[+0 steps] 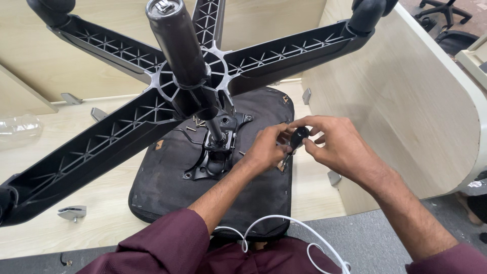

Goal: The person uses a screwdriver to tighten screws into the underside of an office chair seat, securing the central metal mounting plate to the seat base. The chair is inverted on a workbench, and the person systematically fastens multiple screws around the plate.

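Note:
An office chair lies upside down on a desk, its black seat underside (167, 177) facing up. The black five-arm wheel base (127, 127) and gas cylinder (177, 40) rise toward the camera. A metal tilt mechanism plate (218, 147) is at the seat's centre, with loose screws (195, 122) beside it. My right hand (337, 147) grips a black-handled screwdriver (298, 136) over the seat's right edge. My left hand (266, 149) pinches the screwdriver's shaft near the tip, touching the right hand.
Light wooden desk surface (66, 203) with partition walls behind and to the right (406, 101). Metal brackets (72, 213) sit on the desk. A white cable (284, 223) loops over my maroon sleeves. More chair bases (446, 15) stand at far right.

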